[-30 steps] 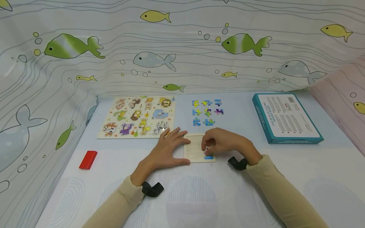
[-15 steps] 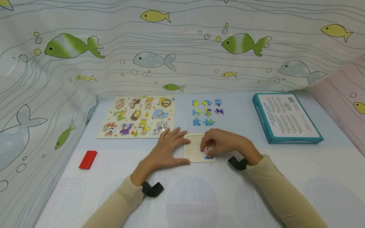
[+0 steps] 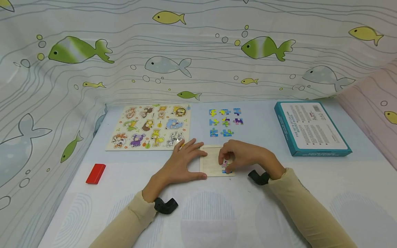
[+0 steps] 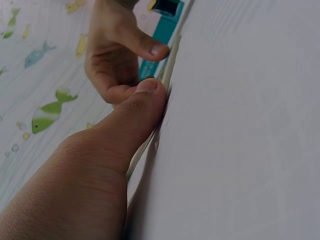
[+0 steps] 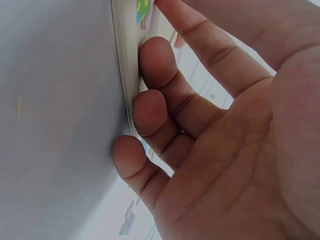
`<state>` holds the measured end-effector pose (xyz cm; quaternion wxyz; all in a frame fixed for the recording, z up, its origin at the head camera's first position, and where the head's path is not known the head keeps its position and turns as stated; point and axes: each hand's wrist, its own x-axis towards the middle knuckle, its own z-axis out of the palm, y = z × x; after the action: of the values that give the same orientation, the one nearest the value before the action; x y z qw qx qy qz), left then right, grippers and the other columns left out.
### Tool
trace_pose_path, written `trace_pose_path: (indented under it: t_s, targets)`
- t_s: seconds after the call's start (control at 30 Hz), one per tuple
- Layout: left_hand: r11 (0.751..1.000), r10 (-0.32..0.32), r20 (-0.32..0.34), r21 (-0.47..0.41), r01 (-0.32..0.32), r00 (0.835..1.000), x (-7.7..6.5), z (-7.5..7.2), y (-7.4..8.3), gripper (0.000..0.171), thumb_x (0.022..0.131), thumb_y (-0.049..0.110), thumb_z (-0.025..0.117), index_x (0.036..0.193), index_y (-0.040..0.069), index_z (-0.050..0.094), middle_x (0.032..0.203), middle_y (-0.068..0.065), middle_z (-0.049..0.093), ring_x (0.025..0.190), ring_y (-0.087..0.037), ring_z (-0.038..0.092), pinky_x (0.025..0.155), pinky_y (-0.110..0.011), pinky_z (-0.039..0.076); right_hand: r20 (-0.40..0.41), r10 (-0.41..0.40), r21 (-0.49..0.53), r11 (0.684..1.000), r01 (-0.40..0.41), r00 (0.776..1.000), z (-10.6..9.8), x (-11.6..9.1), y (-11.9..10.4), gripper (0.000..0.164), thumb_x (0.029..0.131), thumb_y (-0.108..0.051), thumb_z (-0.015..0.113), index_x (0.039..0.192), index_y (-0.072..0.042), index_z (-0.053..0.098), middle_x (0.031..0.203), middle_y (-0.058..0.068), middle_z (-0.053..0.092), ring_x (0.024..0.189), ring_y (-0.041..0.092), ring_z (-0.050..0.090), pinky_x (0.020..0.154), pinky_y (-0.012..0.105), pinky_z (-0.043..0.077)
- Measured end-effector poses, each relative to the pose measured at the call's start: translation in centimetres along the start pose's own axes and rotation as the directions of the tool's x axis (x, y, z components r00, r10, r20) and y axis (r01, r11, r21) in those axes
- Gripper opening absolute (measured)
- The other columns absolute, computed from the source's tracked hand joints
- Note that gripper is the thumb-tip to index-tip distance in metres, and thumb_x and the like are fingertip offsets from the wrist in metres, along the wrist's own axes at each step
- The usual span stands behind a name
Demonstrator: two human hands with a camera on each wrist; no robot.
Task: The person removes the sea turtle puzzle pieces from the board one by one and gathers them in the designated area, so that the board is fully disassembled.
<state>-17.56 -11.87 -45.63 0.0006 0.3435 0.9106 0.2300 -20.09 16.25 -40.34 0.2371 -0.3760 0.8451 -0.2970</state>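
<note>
A small pale wooden puzzle tray [image 3: 211, 162] lies between both hands in the head view. My left hand [image 3: 183, 164] rests with fingers spread at its left side; the left wrist view shows that thumb against the tray's edge [image 4: 170, 67]. Over the tray's right part, my right hand [image 3: 243, 154] pinches a pinkish jigsaw piece [image 3: 224, 164] between thumb and index finger. The piece lies just above a blue piece [image 3: 224, 171] in the lower right corner, partly covered by the thumb. In the right wrist view, a colourful bit of puzzle piece [image 5: 143, 10] shows beyond the fingers.
Several loose jigsaw pieces [image 3: 225, 122] lie in rows behind the tray. An animal peg board [image 3: 144, 137] is at the back left, partly behind the left hand. A red block [image 3: 95, 174] lies left, and a teal box [image 3: 313, 129] at the back right.
The pinkish piece has gone from tilted to lying flatter above the blue piece. The right fingers have shifted slightly, and the thumb now covers part of the blue piece. The left hand has stayed still.
</note>
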Motion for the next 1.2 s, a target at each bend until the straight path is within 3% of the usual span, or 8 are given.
trace_pose_path:
  t_s: [0.57,0.93,1.2]
  targets:
    - [1.000,-0.006,0.010,0.007,0.006,1.000,0.1,-0.1,0.1,0.069,0.078,0.068,0.075,0.135,0.032,0.061,0.161,0.003,0.043,0.158,-0.026,0.025,0.127,-0.057,0.006,0.026,0.022,0.039,0.999,-0.023,0.999,-0.2,-0.2,0.0,0.018,0.082,-0.012,0.083,0.094,-0.020,0.073,0.094,-0.002,0.065,0.094,0.018,0.054,0.085,0.030,0.047]
    - [1.000,-0.006,0.005,0.013,0.006,1.000,0.0,-0.1,0.1,0.068,0.079,0.068,0.074,0.135,0.033,0.061,0.161,0.003,0.043,0.157,-0.026,0.025,0.127,-0.056,0.006,0.045,-0.018,0.135,0.991,0.012,0.999,-0.5,-0.3,0.0,0.014,0.087,-0.003,0.072,0.097,-0.013,0.073,0.082,-0.005,0.062,0.079,0.014,0.055,0.072,0.023,0.046]
    - [1.000,-0.003,0.006,0.014,0.002,1.000,0.0,0.0,0.0,0.069,0.079,0.070,0.073,0.135,0.033,0.060,0.162,0.003,0.043,0.158,-0.025,0.024,0.127,-0.056,0.006,-0.013,-0.002,0.128,0.992,0.004,1.000,-1.1,-0.5,0.5,0.007,0.093,-0.013,0.073,0.098,-0.016,0.074,0.081,-0.006,0.063,0.077,0.013,0.056,0.069,0.023,0.048]
